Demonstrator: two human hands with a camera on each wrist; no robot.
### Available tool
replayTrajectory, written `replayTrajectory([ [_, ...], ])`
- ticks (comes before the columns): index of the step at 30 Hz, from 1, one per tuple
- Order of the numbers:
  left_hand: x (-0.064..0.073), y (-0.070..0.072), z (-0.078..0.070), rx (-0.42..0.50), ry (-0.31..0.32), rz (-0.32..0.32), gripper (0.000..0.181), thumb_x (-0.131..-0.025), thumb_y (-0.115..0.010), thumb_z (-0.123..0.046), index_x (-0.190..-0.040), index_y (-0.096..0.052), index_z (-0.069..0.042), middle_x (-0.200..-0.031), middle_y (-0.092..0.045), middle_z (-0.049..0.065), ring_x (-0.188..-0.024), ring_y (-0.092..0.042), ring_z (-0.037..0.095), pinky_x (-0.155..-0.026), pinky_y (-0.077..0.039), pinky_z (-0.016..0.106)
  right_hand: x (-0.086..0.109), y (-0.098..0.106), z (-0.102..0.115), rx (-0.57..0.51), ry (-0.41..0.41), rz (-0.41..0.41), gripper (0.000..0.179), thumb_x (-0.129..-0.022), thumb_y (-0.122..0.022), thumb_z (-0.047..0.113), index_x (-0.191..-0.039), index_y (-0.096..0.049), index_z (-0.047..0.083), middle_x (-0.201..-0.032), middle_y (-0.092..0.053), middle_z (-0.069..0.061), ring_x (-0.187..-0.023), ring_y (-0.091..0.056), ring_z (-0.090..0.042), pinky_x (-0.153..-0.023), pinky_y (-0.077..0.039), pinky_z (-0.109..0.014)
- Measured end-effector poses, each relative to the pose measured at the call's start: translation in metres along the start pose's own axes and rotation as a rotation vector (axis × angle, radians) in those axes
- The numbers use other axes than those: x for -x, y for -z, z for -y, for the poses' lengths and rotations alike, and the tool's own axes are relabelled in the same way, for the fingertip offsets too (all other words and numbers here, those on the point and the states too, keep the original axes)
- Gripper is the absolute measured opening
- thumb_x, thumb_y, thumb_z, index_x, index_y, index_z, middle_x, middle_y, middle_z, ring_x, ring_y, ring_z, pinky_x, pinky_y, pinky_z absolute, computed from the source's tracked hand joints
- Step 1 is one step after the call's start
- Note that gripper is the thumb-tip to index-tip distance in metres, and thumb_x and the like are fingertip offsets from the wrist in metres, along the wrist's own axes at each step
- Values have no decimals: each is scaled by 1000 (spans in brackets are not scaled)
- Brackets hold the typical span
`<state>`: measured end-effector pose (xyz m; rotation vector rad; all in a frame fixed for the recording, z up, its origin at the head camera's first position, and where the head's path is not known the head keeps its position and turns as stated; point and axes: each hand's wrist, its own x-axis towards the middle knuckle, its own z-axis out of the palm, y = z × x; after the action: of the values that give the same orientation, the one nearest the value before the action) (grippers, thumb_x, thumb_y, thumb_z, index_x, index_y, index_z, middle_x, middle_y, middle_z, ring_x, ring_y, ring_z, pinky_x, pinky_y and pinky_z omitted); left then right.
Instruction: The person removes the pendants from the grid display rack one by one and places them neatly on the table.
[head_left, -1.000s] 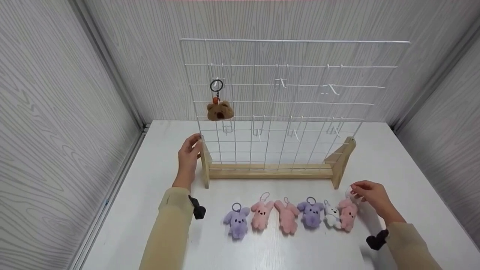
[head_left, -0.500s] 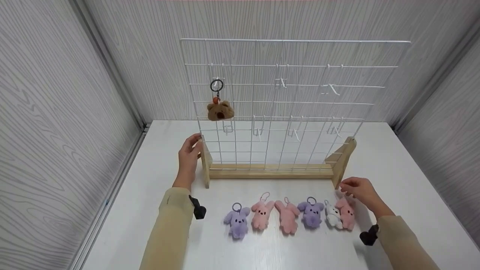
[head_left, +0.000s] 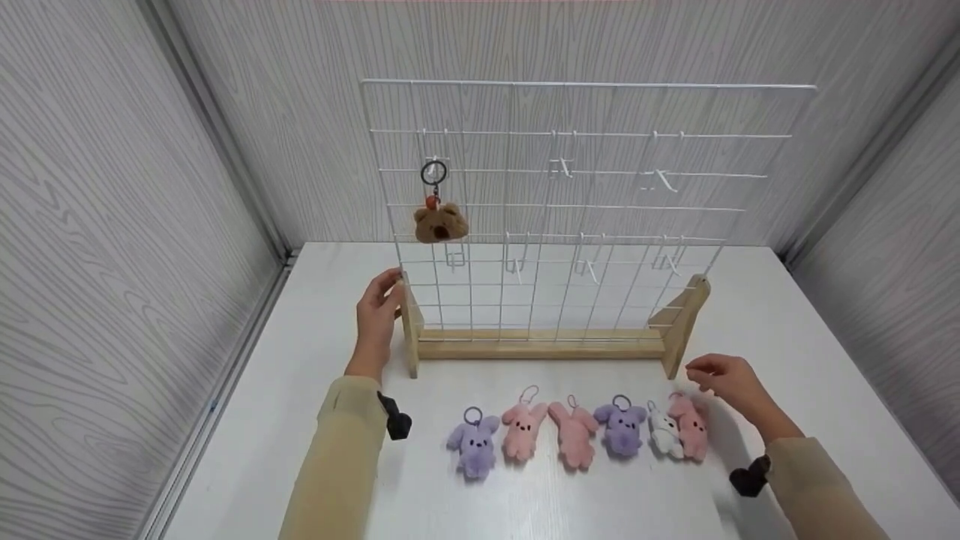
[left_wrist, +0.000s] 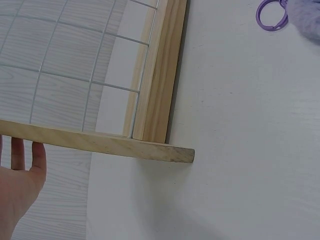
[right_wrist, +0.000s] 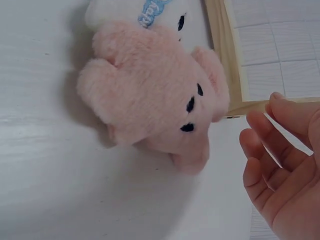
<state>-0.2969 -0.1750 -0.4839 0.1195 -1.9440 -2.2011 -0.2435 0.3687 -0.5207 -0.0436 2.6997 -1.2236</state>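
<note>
My left hand (head_left: 379, 307) is at the left end of a white wire grid rack (head_left: 592, 208), its fingertips touching the wooden side piece (left_wrist: 95, 142). My right hand (right_wrist: 287, 160) holds nothing, fingers loosely bent, just beyond a pink plush rabbit keychain (right_wrist: 150, 82) lying on the table. That rabbit overlaps a white plush keychain (head_left: 664, 435) beside it. To their left lie a purple plush keychain (head_left: 623, 429), a pink one face down (head_left: 576, 439), a pink one face up (head_left: 523, 431) and another purple one (head_left: 477, 448).
A brown bear-head keychain (head_left: 441, 223) hangs from the grid's upper-left hook. Several bare white hooks stick out, such as an upper right hook (head_left: 664, 180). The rack's wooden base bar (head_left: 540, 349) stands behind the row of plush toys on the white table (head_left: 247, 450).
My right hand pinched the rightmost pink rabbit's loop, moved it slightly left, and let it go; the rabbit now lies closer against the white plush. My left hand has stayed put.
</note>
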Motion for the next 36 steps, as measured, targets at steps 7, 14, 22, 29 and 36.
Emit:
replayTrajectory([
  [7,1,1,1,-3,-13,2,34,-95,-54,-25,-128,-52,-16,-128,-50,0,-115,-50,14,-91,-42,38,7,2,16,-14,67,-14,36,-92,-60,29,-111,-61,-2,-94,-63,-14,-80,-58,-23,-69,-49,-36],
  [14,1,0,0,-5,0,-1,35,-95,-54,-25,-128,-52,-15,-130,-49,2,-114,-50,15,-91,-41,39,11,-7,50,-49,150,-22,33,-90,-63,29,-107,-64,1,-90,-64,-12,-80,-58,-26,-62,-47,-27],
  [22,1,0,-2,9,4,1,35,-95,-55,-22,-129,-51,-14,-131,-48,4,-115,-49,17,-92,-41,40,16,-21,87,-91,234,-28,26,-90,-64,21,-106,-65,2,-90,-65,-11,-78,-60,-24,-63,-51,-27],
  [29,2,0,-2,-6,10,-1,34,-95,-54,-24,-128,-52,-16,-129,-50,1,-115,-49,15,-93,-41,37,31,-28,133,-85,283,-41,19,-91,-60,10,-106,-65,-1,-89,-63,-13,-77,-58,-26,-62,-51,-30],
  [36,1,1,-2,-3,2,2,35,-95,-54,-26,-128,-51,-15,-128,-49,2,-115,-49,15,-92,-41,39,27,-38,147,-235,349,-20,18,-90,-62,8,-104,-66,-2,-90,-65,-17,-78,-61,-24,-67,-51,-28],
])
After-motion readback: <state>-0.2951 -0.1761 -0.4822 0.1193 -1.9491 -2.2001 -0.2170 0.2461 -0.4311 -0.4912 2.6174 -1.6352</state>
